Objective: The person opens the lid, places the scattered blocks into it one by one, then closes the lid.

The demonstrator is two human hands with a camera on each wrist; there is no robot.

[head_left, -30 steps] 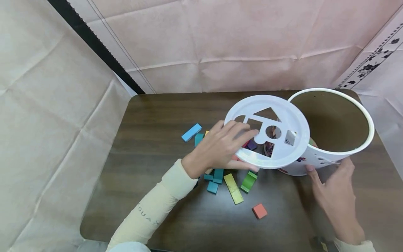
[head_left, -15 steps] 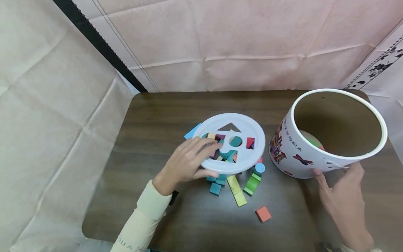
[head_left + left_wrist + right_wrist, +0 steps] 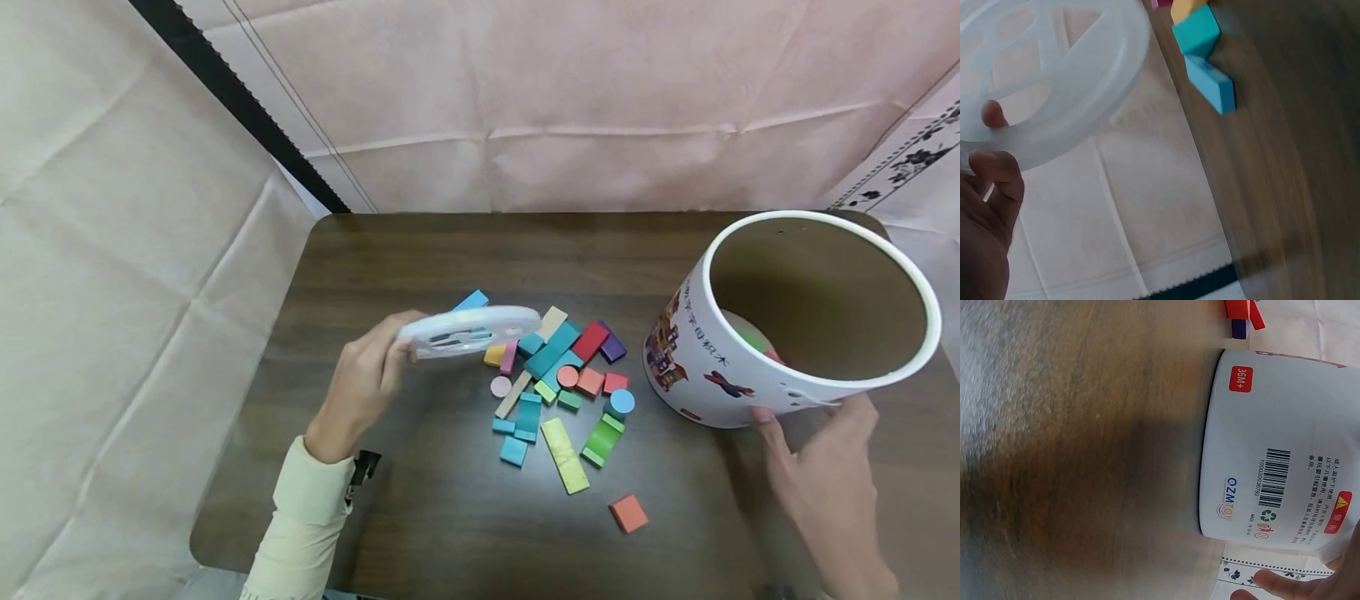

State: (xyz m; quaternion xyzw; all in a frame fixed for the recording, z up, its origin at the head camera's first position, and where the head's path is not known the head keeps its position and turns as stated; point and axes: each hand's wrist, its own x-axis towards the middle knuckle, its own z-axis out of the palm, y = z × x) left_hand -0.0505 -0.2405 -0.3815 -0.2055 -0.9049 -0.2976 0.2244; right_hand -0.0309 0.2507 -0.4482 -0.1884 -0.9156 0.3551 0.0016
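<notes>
In the head view my left hand (image 3: 363, 379) pinches the edge of a round white lid (image 3: 517, 320), tilted nearly edge-on above the table. Shaped cut-outs run through the lid, as the left wrist view shows; the thumb and a curled finger (image 3: 1004, 169) are at its rim. My right hand (image 3: 825, 475) holds the near side of a white printed bucket (image 3: 693, 350), thumb on the wall and the other fingers partly hidden. The bucket stands on the table at the right, with something round and green (image 3: 750, 336) inside.
Several coloured wooden blocks (image 3: 551, 358) lie in a loose heap mid-table, left of the bucket. A salmon block (image 3: 628, 513) lies apart toward the front. Pale cloth (image 3: 420, 125) hangs behind the dark wooden table (image 3: 360, 258).
My left hand has carried the lid away from the bucket to the left, across the blocks, and tipped it from facing up to edge-on. The right hand stays at the bucket.
</notes>
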